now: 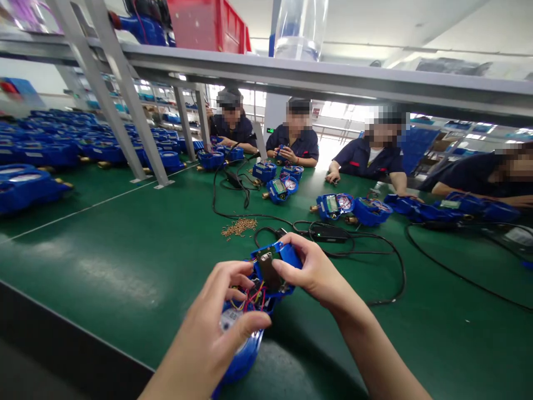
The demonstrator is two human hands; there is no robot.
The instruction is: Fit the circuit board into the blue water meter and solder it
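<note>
A blue water meter (245, 355) is in front of me, its round dial partly hidden under my left hand (216, 311). That hand curves over the dial and the coloured wires (255, 297), thumb and fingers apart; whether the fingertips touch the wires I cannot tell. My right hand (308, 269) grips the meter's upper housing, its thumb at a dark block on the circuit board (268, 269) and its fingers over the far edge. Beyond the meter lies a pile of small copper-coloured screws (239, 226).
Black cables and a power adapter (330, 233) lie past my right hand. More opened blue meters (333, 205) stand across the green table (125, 244), many others at left. Several people in dark uniforms sit opposite. A metal shelf (333, 75) spans overhead, with posts at left.
</note>
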